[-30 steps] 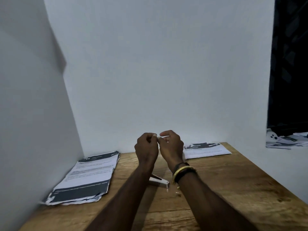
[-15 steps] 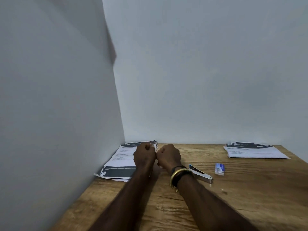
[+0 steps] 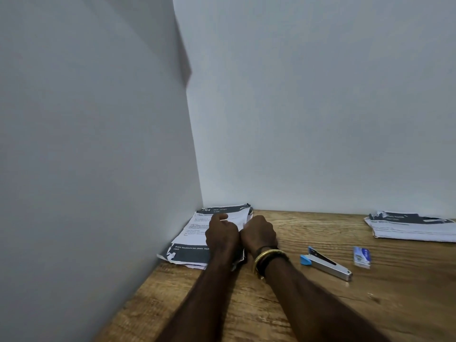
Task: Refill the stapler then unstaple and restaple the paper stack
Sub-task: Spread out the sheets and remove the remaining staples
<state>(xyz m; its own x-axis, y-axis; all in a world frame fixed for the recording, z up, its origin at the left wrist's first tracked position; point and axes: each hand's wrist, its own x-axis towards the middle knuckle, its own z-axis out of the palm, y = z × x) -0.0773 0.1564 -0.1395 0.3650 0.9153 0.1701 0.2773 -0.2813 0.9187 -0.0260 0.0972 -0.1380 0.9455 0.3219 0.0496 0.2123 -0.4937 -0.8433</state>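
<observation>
A stack of printed papers (image 3: 197, 233) with dark header bands lies in the table's far left corner. My left hand (image 3: 222, 234) rests on top of it, fingers curled and thumb stretched forward. My right hand (image 3: 259, 233), with bangles at the wrist, is curled at the stack's right edge, where a white paper edge rises between the two hands. What the fingers hold underneath is hidden. The silver stapler (image 3: 325, 264) with a blue end lies on the wood to the right of my right wrist, untouched. A small blue-and-white staple box (image 3: 362, 256) sits just beyond it.
A second paper stack (image 3: 414, 227) lies at the far right against the back wall. The wooden table (image 3: 320, 314) is boxed in by a white wall on the left and one behind. A tiny metal bit (image 3: 372, 296) lies near the front right.
The view has swung left and down. Both hands, held together in the air a second ago, have dropped forward onto the left paper stack. The stapler has not moved.
</observation>
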